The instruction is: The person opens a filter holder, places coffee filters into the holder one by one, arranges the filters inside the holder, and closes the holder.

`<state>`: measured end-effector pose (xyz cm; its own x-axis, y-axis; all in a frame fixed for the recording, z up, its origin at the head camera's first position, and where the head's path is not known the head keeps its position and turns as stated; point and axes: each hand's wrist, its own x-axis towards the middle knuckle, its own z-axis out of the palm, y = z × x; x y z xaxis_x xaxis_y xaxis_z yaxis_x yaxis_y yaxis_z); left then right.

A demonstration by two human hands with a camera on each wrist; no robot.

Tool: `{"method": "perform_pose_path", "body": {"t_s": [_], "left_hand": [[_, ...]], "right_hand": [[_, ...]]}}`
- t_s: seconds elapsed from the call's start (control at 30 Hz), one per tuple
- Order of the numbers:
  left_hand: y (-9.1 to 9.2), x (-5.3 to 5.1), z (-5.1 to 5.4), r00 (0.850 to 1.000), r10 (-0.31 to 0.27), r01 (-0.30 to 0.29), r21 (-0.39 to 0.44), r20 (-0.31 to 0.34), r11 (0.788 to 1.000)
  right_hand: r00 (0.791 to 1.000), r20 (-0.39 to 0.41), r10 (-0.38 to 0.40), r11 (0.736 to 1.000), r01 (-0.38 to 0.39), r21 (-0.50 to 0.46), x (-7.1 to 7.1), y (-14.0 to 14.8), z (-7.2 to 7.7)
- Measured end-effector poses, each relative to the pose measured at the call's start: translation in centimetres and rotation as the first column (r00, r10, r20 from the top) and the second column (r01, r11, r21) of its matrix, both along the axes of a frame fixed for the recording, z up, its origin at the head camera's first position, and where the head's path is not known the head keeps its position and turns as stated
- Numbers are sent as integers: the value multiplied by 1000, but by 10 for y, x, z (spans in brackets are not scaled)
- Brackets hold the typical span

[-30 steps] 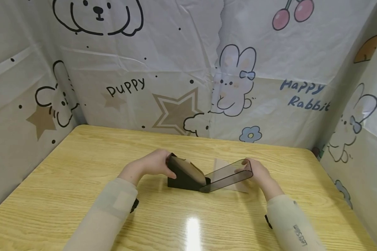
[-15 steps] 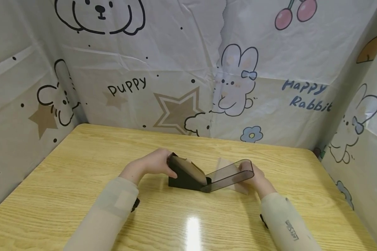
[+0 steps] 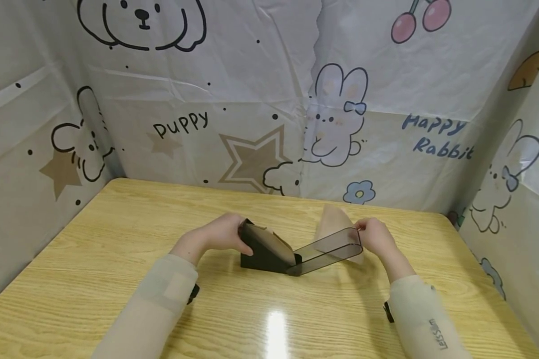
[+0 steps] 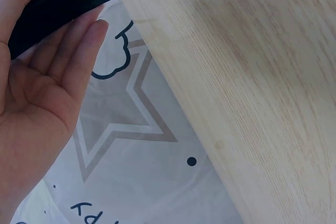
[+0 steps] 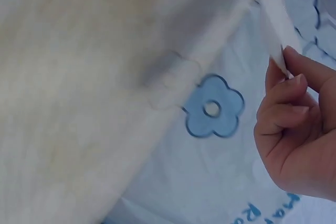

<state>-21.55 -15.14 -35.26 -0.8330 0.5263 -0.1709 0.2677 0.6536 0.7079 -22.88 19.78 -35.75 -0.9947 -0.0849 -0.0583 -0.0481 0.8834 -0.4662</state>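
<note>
The left hand clasps a black wedge-shaped box on a wood-grain table, thumb on the near side, fingers along the far side. The right hand pinches the edge of a beige paper sheet, raised behind the box's open translucent lid.

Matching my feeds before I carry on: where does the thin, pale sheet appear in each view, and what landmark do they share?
Head: thin sheet right of centre, its lower part seen through the clear cover.
Left wrist: not in it.
Right wrist: upper right, a pale strip pinched by the right hand.
Shared landmark: the printed backdrop, in all three.
</note>
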Motion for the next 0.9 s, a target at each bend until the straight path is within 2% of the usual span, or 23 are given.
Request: {"method": "perform_pose_path", "body": {"t_s": [0.13,0.3,0.63,0.9], "left_hand": [[0,0,0,1000,-1,1,-5,-3,1000],[1,0,1,1000,5,-5,-17,-2,1000],[1,1,2,1000,15,-15,-28,-2,999],[2,2,3,1000,11,-11,-16,-4,1000]], "right_hand": [[999,-29,-21,998,19,-66,1,7,13],[999,-48,-25,995,20,-100,5,11,30],[984,-176,-22,994,3,-110,13,10,59],[978,-205,-35,991,8,-131,23,1,79]]}}
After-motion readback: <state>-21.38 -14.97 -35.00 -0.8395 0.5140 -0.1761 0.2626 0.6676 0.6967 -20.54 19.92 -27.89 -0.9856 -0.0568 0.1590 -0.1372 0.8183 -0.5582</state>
